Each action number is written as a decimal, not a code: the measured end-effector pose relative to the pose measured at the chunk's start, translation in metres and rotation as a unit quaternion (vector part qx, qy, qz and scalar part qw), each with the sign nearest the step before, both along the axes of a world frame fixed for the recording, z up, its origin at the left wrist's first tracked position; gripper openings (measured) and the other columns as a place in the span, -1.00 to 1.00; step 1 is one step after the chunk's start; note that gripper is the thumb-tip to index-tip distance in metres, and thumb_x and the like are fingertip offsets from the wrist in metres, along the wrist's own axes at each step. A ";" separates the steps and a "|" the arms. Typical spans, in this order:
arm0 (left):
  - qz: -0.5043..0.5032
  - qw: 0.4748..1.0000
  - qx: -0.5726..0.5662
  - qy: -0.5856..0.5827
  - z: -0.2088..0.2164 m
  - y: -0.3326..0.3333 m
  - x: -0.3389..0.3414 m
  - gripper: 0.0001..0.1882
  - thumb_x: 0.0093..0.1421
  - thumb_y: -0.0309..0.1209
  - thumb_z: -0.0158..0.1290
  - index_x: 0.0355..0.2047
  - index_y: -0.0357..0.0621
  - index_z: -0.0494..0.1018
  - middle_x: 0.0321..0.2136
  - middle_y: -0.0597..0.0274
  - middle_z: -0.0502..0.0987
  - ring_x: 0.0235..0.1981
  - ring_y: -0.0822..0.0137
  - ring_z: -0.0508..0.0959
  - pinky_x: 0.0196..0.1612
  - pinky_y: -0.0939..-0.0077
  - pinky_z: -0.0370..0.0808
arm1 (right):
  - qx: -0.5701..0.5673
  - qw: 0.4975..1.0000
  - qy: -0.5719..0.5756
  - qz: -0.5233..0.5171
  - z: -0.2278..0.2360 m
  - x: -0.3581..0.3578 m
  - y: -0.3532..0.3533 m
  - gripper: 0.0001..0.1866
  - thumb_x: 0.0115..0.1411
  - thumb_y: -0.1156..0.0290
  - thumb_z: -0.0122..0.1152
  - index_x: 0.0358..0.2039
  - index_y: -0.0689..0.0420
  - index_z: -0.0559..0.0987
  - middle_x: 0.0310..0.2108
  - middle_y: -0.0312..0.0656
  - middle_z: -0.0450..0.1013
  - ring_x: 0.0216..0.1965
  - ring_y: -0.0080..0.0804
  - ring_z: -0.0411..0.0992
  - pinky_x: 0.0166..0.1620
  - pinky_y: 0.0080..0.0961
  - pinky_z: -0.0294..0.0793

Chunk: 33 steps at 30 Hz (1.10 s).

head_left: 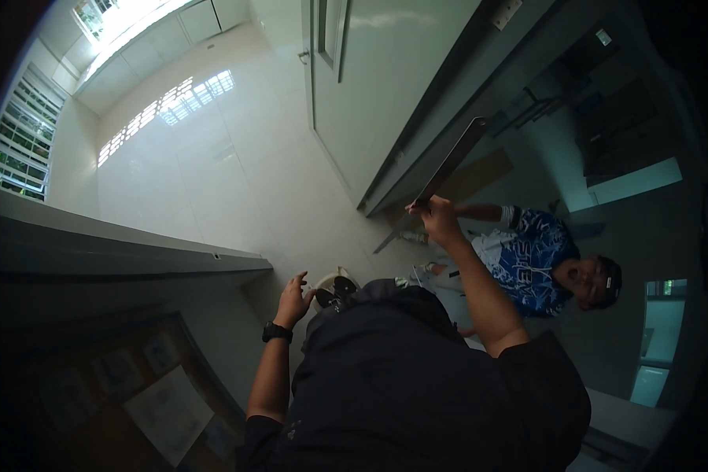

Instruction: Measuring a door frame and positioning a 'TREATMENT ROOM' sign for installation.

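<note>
The right hand (pixel 433 216) is closed around the lower end of a long flat dark strip (pixel 455 161), which rises toward one o'clock against the doorway wall (pixel 417 149); it looks lifted but not yet placed or fixed. The left hand (pixel 293 299), at seven o'clock from it, hangs open and empty, while another person (pixel 527 259) crouches just beyond.

Long flat dark strip (pixel 452 161) is gripped at lower end by right hand (pixel 435 220), raised twd pale door (pixel 385 79). Left hand (pixel 293 300) is held open w/ fingers spread, empty; black wristwatch (pixel 277 332) is worn. Another person in blue patterned shirt (pixel 531 263) is seen just beyond. Glossy white tiled floor (pixel 197 165) is lit by window (pixel 20 145).
</note>
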<state>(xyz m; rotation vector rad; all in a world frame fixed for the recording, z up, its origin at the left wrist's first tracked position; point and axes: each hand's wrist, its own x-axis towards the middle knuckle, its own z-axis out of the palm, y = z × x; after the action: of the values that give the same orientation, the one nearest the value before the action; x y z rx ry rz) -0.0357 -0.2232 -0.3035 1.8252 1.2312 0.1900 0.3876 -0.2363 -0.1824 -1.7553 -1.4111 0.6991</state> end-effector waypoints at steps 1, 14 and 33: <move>0.007 0.999 -0.035 0.006 -0.011 -0.008 -0.006 -0.34 0.15 -0.26 0.25 0.23 -0.10 0.27 -0.06 -0.05 0.54 -0.16 0.06 0.61 -0.09 0.21 0.57 | 0.013 1.000 -0.008 0.003 0.001 0.002 0.000 -0.93 0.21 0.51 0.25 -0.30 0.20 0.59 -0.36 -0.13 0.60 -0.33 -0.27 0.60 -0.31 -0.36 0.51; -0.102 0.977 -0.188 0.015 -0.125 -0.067 0.004 -0.15 -0.10 -0.52 0.28 0.25 -0.02 0.22 0.03 -0.12 0.46 0.11 -0.10 0.45 0.14 0.15 0.42 | -0.041 0.997 -0.065 -0.001 -0.024 -0.039 -0.026 -0.87 0.19 0.54 0.27 -0.48 0.27 0.53 -0.53 -0.16 0.55 -0.53 -0.42 0.50 -0.44 -0.45 0.43; -0.144 0.986 -0.051 -0.071 -0.059 -0.013 0.046 -0.47 -0.07 -0.48 0.27 -0.06 -0.16 0.35 -0.14 -0.07 0.49 -0.06 -0.14 0.50 -0.02 0.13 0.48 | -0.057 0.952 -0.238 -0.185 -0.097 0.042 -0.063 -0.78 0.23 0.31 0.21 -0.27 0.21 0.63 -0.36 0.04 0.51 -0.29 0.05 0.50 -0.22 -0.14 0.44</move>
<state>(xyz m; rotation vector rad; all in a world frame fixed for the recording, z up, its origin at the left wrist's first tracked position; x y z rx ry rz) 0.0105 -0.2359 -0.3630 1.8421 0.8529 0.0910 0.4300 -0.2990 -0.2793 -2.3067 -1.2950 0.1578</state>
